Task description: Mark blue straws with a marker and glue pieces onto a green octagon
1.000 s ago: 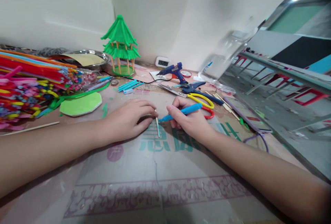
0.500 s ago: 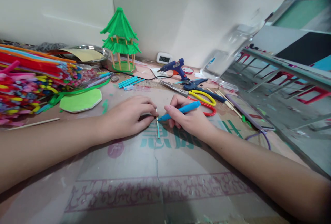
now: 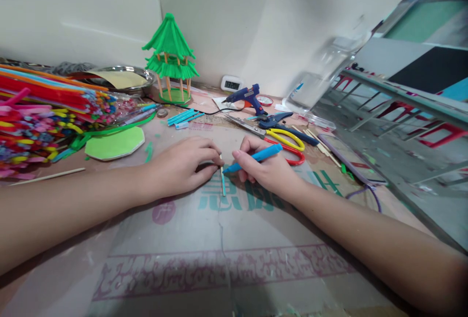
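My left hand (image 3: 195, 161) pinches the upper part of a short wooden stick (image 3: 223, 188), which lies on a printed cardboard sheet (image 3: 171, 239). Part of the stick is coloured blue; the rest is pale wood. In my right hand (image 3: 261, 163) is a blue marker (image 3: 258, 155), held like a pen, its tip at the stick's side just below my left fingertips. Several blue-coloured sticks (image 3: 183, 117) lie together farther back. Yellow-and-red-handled scissors (image 3: 278, 136) rest just beyond my right hand.
Behind stand a green pagoda model (image 3: 171, 61), a small digital clock (image 3: 231, 83) and a blue glue gun (image 3: 244, 96). Pipe cleaners (image 3: 47, 117) pile up at left near a green octagonal piece (image 3: 115, 143). At right lie blue pliers (image 3: 278, 121), bare sticks (image 3: 323, 147) and a phone (image 3: 351, 158).
Both hands keep nearly the same place and grip. The marker tip has shifted very slightly along the stick, and the view has moved a little.
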`<state>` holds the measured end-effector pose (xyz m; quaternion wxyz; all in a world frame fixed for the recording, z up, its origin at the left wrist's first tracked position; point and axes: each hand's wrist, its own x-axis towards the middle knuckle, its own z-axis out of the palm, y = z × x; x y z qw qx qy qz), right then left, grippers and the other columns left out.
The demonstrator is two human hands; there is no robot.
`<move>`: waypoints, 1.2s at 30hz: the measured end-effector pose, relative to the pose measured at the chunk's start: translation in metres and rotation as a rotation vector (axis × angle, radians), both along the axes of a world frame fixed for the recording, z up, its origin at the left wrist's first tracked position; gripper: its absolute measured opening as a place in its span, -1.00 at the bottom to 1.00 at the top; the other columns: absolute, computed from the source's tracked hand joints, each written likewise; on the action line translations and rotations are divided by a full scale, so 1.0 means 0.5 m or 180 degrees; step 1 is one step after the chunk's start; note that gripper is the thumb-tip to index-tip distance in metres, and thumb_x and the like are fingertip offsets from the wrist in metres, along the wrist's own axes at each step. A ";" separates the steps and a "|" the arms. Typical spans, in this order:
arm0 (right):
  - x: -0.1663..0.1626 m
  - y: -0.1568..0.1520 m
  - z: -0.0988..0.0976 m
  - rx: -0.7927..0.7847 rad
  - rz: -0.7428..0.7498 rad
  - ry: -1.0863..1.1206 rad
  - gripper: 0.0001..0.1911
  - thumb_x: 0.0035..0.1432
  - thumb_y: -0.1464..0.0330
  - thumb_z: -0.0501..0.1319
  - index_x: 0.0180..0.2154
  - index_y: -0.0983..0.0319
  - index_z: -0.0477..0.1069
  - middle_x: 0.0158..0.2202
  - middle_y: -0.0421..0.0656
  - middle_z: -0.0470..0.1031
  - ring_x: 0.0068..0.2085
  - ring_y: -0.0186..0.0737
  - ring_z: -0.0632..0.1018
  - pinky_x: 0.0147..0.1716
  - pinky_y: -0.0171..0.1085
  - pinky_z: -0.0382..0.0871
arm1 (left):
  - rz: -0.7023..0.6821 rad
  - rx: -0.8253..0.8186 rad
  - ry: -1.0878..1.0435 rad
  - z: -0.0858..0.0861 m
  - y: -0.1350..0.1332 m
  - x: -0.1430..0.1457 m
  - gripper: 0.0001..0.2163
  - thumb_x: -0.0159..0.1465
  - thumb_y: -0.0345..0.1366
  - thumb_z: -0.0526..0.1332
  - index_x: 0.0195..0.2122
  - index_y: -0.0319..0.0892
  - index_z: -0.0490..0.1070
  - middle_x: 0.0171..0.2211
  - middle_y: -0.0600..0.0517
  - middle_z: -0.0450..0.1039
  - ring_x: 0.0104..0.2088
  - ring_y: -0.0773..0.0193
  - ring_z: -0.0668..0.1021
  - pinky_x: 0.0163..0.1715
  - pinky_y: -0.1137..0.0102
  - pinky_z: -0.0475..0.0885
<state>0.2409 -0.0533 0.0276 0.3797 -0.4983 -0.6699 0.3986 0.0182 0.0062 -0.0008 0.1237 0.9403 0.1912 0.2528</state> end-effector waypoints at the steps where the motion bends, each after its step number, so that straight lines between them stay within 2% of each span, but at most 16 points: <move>1: 0.000 -0.001 0.000 -0.0040 0.0038 0.0002 -0.64 0.28 0.17 0.32 -0.43 0.15 0.23 -0.66 -0.32 0.44 -0.67 -0.43 0.32 -0.64 -0.40 0.14 | 0.0001 -0.0009 0.0004 0.001 0.000 0.000 -0.80 0.46 -0.32 0.15 -0.08 -0.17 0.59 -0.07 -0.08 0.58 -0.03 0.09 0.60 -0.01 0.19 0.49; 5: 0.002 -0.003 0.000 -0.0098 0.0149 0.0001 -0.63 0.28 0.16 0.32 -0.44 0.15 0.23 -0.67 -0.32 0.43 -0.67 -0.43 0.32 -0.64 -0.40 0.14 | 0.0020 -0.0026 0.0022 0.002 0.000 0.000 -0.80 0.45 -0.32 0.15 -0.09 -0.15 0.58 -0.08 -0.07 0.59 -0.04 0.11 0.61 -0.02 0.21 0.49; 11: -0.001 0.002 -0.002 0.0084 -0.0110 -0.0049 -0.64 0.29 0.12 0.31 -0.41 0.15 0.25 -0.63 -0.30 0.44 -0.64 -0.40 0.35 -0.63 -0.38 0.16 | 0.0024 -0.0041 0.0075 0.006 -0.003 0.001 -0.80 0.45 -0.31 0.13 -0.11 -0.15 0.57 -0.09 -0.07 0.58 -0.04 0.09 0.61 0.00 0.19 0.49; 13: -0.002 0.004 -0.002 0.0068 -0.0130 -0.0029 -0.63 0.27 0.11 0.34 -0.40 0.15 0.26 -0.63 -0.30 0.45 -0.63 -0.40 0.35 -0.63 -0.38 0.16 | 0.0092 -0.0081 0.0143 0.011 -0.009 0.001 -0.78 0.44 -0.28 0.12 -0.05 -0.17 0.54 -0.09 -0.09 0.59 -0.03 0.06 0.61 0.03 0.16 0.49; 15: -0.001 0.004 -0.003 0.0057 -0.0113 -0.0005 -0.61 0.26 0.09 0.35 -0.40 0.15 0.26 -0.63 -0.31 0.44 -0.63 -0.40 0.35 -0.63 -0.38 0.16 | 0.0242 -0.0152 0.0198 0.017 -0.017 0.001 -0.68 0.41 -0.20 0.14 0.10 -0.21 0.47 -0.03 -0.15 0.59 0.01 -0.01 0.61 0.07 0.09 0.50; 17: 0.000 0.004 -0.003 0.0052 -0.0096 0.0017 -0.60 0.26 0.08 0.36 -0.39 0.15 0.26 -0.63 -0.31 0.44 -0.64 -0.40 0.35 -0.64 -0.38 0.16 | 0.0367 -0.0227 0.0260 0.020 -0.024 0.001 -0.49 0.36 -0.05 0.22 0.23 -0.24 0.36 0.08 -0.23 0.56 0.07 -0.10 0.60 0.10 0.01 0.50; 19: 0.001 0.004 -0.004 0.0050 -0.0099 0.0022 -0.60 0.27 0.07 0.35 -0.39 0.15 0.25 -0.63 -0.31 0.44 -0.64 -0.41 0.35 -0.64 -0.39 0.16 | 0.0376 -0.0268 0.0355 0.019 -0.027 0.000 -0.33 0.27 0.10 0.31 0.28 -0.23 0.30 0.17 -0.28 0.51 0.13 -0.19 0.57 0.15 -0.06 0.48; 21: 0.001 0.004 -0.005 0.0060 -0.0100 0.0011 -0.59 0.29 0.05 0.32 -0.39 0.15 0.25 -0.62 -0.31 0.44 -0.64 -0.41 0.35 -0.64 -0.39 0.16 | 0.0342 -0.0275 0.0407 0.016 -0.027 0.000 -0.25 0.21 0.17 0.36 0.29 -0.19 0.28 0.22 -0.29 0.47 0.18 -0.23 0.54 0.18 -0.10 0.46; 24: 0.000 0.009 -0.007 0.0107 -0.0123 0.0017 -0.58 0.26 0.03 0.34 -0.38 0.16 0.26 -0.62 -0.32 0.44 -0.64 -0.41 0.35 -0.64 -0.39 0.17 | 0.0306 -0.0284 0.0384 0.013 -0.025 0.001 -0.25 0.20 0.17 0.38 0.29 -0.14 0.26 0.23 -0.28 0.47 0.19 -0.23 0.54 0.19 -0.11 0.46; 28: -0.001 0.016 -0.009 0.0175 -0.0171 0.0031 -0.59 0.22 0.06 0.38 -0.38 0.16 0.28 -0.61 -0.32 0.45 -0.64 -0.42 0.37 -0.63 -0.39 0.18 | 0.0281 -0.0344 0.0347 0.015 -0.025 0.003 -0.26 0.19 0.12 0.40 0.28 -0.17 0.27 0.20 -0.27 0.48 0.18 -0.22 0.54 0.19 -0.11 0.46; 32: -0.001 0.013 -0.006 0.0126 -0.0134 -0.0020 -0.60 0.26 0.07 0.33 -0.40 0.15 0.26 -0.64 -0.31 0.45 -0.65 -0.42 0.34 -0.64 -0.39 0.15 | 0.0289 -0.0342 0.0326 0.014 -0.025 0.002 -0.26 0.19 0.13 0.40 0.28 -0.15 0.28 0.18 -0.26 0.50 0.16 -0.21 0.55 0.18 -0.10 0.46; 36: 0.000 0.006 -0.003 0.0025 -0.0031 -0.0075 -0.63 0.30 0.12 0.27 -0.43 0.15 0.23 -0.68 -0.30 0.43 -0.68 -0.43 0.31 -0.64 -0.39 0.14 | 0.0299 -0.0301 0.0352 0.011 -0.024 0.002 -0.23 0.20 0.16 0.39 0.30 -0.16 0.26 0.25 -0.29 0.45 0.22 -0.24 0.52 0.22 -0.12 0.43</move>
